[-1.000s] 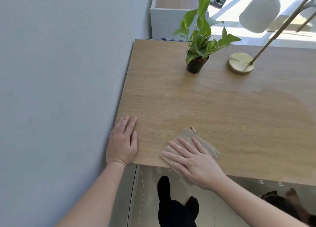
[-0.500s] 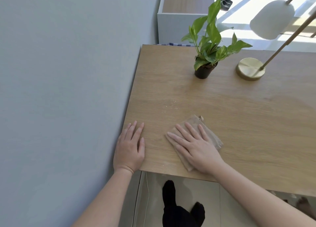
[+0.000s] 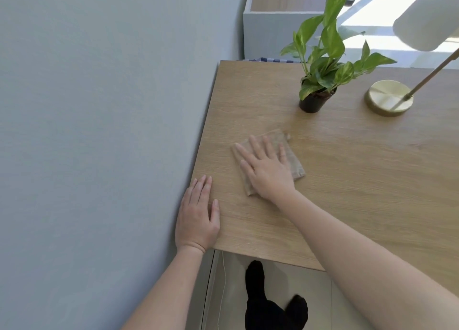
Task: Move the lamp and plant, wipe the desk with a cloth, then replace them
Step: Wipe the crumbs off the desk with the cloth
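Note:
A folded tan cloth [image 3: 293, 163] lies flat on the wooden desk [image 3: 347, 180]. My right hand [image 3: 267, 169] presses down on it with fingers spread. Flat on the desk's near left corner, beside the wall, rests my left hand [image 3: 198, 216], holding nothing. A green leafy plant in a small black pot [image 3: 313, 102] stands at the back of the desk. To its right is the lamp, with a round brass base [image 3: 388, 97], a slanted brass stem and a white shade [image 3: 429, 19].
A grey wall [image 3: 99, 131] runs along the desk's left edge. A white cabinet [image 3: 278, 21] stands behind the desk. Below the front edge, my dark-socked feet [image 3: 273, 305] and a thin cord [image 3: 222, 292] show on the pale floor.
My right hand has slid the cloth away from the front edge toward the plant. My left hand has stayed at the desk's corner. The view has shifted left.

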`<move>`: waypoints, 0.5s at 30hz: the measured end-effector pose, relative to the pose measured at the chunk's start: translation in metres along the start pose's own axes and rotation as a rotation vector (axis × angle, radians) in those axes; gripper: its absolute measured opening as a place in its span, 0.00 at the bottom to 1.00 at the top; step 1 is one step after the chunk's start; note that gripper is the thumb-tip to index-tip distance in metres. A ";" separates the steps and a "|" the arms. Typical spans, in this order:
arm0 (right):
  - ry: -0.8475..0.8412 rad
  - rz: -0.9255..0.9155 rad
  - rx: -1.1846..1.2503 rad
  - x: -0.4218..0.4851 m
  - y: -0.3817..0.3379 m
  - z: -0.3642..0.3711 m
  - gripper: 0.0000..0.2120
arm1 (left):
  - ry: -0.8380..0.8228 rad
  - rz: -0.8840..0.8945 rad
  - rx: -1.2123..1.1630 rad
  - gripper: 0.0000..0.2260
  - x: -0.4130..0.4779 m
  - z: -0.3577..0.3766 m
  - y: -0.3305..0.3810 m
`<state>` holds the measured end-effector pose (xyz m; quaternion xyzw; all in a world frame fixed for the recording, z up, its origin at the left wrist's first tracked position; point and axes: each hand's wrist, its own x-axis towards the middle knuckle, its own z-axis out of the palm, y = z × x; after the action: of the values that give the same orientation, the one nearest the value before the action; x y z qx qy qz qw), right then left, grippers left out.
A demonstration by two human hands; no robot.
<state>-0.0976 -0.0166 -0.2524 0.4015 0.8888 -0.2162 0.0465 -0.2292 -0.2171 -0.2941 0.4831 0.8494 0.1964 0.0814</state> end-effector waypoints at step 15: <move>0.066 0.186 -0.005 0.003 0.029 -0.010 0.26 | 0.032 0.015 0.014 0.26 0.001 0.001 0.000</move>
<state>-0.0775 0.0062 -0.2541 0.4890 0.8493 -0.1954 0.0383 -0.2294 -0.2157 -0.2953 0.4870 0.8482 0.1987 0.0628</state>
